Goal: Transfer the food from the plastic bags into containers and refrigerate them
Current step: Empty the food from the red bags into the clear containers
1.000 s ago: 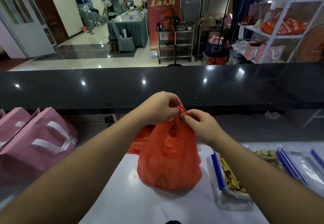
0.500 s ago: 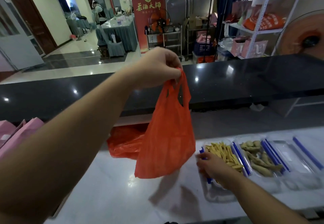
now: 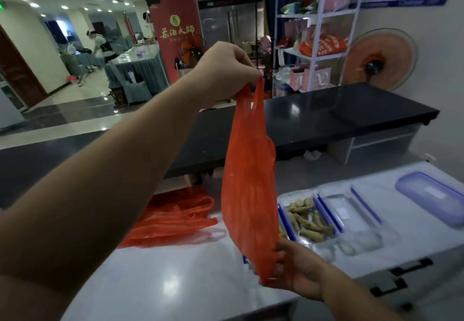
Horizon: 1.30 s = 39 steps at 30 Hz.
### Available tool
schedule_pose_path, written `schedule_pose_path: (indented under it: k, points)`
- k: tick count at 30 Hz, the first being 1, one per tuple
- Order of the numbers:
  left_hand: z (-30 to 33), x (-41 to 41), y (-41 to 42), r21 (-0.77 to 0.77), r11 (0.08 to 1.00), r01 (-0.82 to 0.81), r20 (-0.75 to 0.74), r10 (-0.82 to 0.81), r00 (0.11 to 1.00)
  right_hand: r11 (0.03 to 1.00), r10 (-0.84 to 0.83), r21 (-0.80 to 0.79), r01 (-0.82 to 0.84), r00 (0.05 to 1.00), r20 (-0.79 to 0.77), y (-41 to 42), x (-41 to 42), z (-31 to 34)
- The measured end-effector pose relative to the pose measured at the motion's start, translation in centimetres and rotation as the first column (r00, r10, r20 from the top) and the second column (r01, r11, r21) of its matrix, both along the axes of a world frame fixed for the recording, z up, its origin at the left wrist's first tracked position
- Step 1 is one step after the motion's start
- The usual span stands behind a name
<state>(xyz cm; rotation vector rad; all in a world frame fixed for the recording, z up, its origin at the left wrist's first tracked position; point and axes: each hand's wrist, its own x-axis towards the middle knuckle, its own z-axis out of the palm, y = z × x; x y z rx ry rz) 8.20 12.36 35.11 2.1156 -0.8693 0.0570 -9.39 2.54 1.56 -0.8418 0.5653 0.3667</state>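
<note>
Clear plastic containers sit in a row on the white counter [image 3: 175, 278] at about 4 o'clock. The nearest visible container [image 3: 305, 216], blue clips along its sides, holds pale yellowish-green knobbly food pieces [image 3: 310, 220]. Next container [image 3: 351, 220] to its right looks empty, only a small white label inside. Purple-tinted lid [image 3: 433, 196] lies flat at 3 o'clock, apart from the row. One more container is mostly hidden behind the bag; a sliver of yellow food shows at its edge.

Orange bag [image 3: 248, 190], thin crinkled plastic, hangs long and limp in the air at centre frame, above the counter. Left hand [image 3: 223, 72] pinches its handles at 12 o'clock, fingers curled tight. Right hand [image 3: 298, 270] at 5 o'clock cups the bag's bottom corner, fingers curled around it. More orange bags [image 3: 170, 217] lie crumpled flat on the counter at 8 o'clock of the hanging one.
</note>
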Motion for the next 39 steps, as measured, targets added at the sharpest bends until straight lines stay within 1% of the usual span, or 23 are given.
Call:
schedule_pose_path:
  k: [1,2,4,6,7,8,9,10,12,14,15,16,18,20,21,24,26,30,34,36,39]
  points:
    - [0.0,-0.5,-1.3,-0.007,1.000,-0.008,0.001,0.008,1.000,0.998,-0.048,0.034,0.048,0.999,0.002,-1.0,-1.2,0.3]
    - [-0.1,-1.0,-2.5,-0.011,1.000,-0.011,0.000,0.011,1.000,0.994,-0.102,0.032,0.102,0.995,0.000,-2.0,-2.4,0.4]
    - [-0.2,-1.9,-4.9,-0.021,1.000,-0.008,-0.012,0.008,1.000,0.975,-0.222,0.002,0.222,0.975,0.024,-4.2,-4.5,0.3]
    - [-0.5,-2.9,-7.3,-0.026,1.000,-0.013,-0.025,0.013,1.000,0.938,-0.346,-0.006,0.347,0.935,0.080,-6.6,-6.6,0.0]
    - [-0.7,-3.5,-8.4,-0.031,0.999,-0.017,-0.042,0.016,0.999,0.918,-0.390,-0.036,0.395,0.916,0.094,-7.7,-7.7,0.1]
    - [-1.0,-4.0,-9.6,-0.041,0.999,-0.017,-0.070,0.015,0.997,0.894,-0.421,-0.121,0.430,0.902,0.098,-9.0,-8.8,-0.2]
    - [-1.3,-4.5,-10.7,-0.052,0.999,-0.013,-0.102,0.008,0.995,0.860,-0.433,-0.251,0.445,0.895,0.103,-10.2,-9.8,-0.3]
    - [-1.7,-4.9,-11.8,-0.058,0.998,-0.006,-0.129,-0.002,0.992,0.803,-0.434,-0.405,0.437,0.895,0.104,-11.5,-10.9,-0.3]
    - [-2.4,-5.7,-14.0,-0.062,0.998,0.008,-0.165,-0.018,0.986,0.634,-0.438,-0.665,0.394,0.892,0.112,-14.2,-12.8,-0.5]
    - [-2.9,-6.3,-16.1,-0.073,0.997,0.015,-0.206,-0.030,0.978,0.504,-0.437,-0.788,0.354,0.891,0.121,-16.7,-14.6,-0.3]
    - [-3.1,-6.5,-17.0,-0.078,0.997,0.019,-0.227,-0.036,0.973,0.474,-0.439,-0.810,0.345,0.890,0.122,-17.9,-15.5,-0.4]
    - [-3.3,-6.8,-17.9,-0.081,0.996,0.025,-0.249,-0.045,0.967,0.476,-0.435,-0.814,0.334,0.893,0.112,-18.7,-16.3,-0.1]
    - [-3.6,-7.1,-19.7,-0.085,0.995,0.044,-0.300,-0.068,0.951,0.511,-0.381,-0.813,0.279,0.921,0.077,-19.7,-17.3,-0.3]
    - [-3.7,-7.6,-21.3,-0.086,0.994,0.072,-0.336,-0.097,0.937,0.495,-0.318,-0.849,0.184,0.948,0.020,-20.0,-17.7,-1.1]
    - [-3.7,-7.9,-22.0,-0.089,0.992,0.092,-0.347,-0.118,0.930,0.483,-0.314,-0.859,0.167,0.949,0.008,-20.0,-17.6,-1.6]
    - [-3.6,-8.8,-24.1,-0.095,0.984,0.153,-0.371,-0.177,0.912,0.524,-0.376,-0.816,0.243,0.926,0.034,-20.3,-16.7,-2.8]
    - [-3.5,-9.3,-25.3,-0.090,0.980,0.179,-0.381,-0.200,0.902,0.509,-0.421,-0.818,0.269,0.906,0.036,-20.8,-16.0,-3.2]
    - [-3.8,-8.8,-27.8,-0.099,0.974,0.203,-0.403,-0.226,0.887,0.397,-0.486,-0.879,0.266,0.873,0.045,-22.2,-14.9,-3.2]
    - [-4.4,-5.8,-29.9,-0.096,0.972,0.213,-0.397,-0.234,0.888,0.322,-0.511,-0.910,0.260,0.857,0.064,-24.3,-15.6,-1.1]
    - [-5.2,-3.9,-30.9,-0.101,0.973,0.209,-0.415,-0.232,0.880,0.258,-0.501,-0.935,0.245,0.861,0.087,-25.5,-16.3,0.5]
    - [-6.9,-0.7,-32.1,-0.074,0.976,0.204,-0.436,-0.216,0.874,0.131,-0.453,-0.976,0.174,0.886,0.098,-27.4,-16.8,2.8]
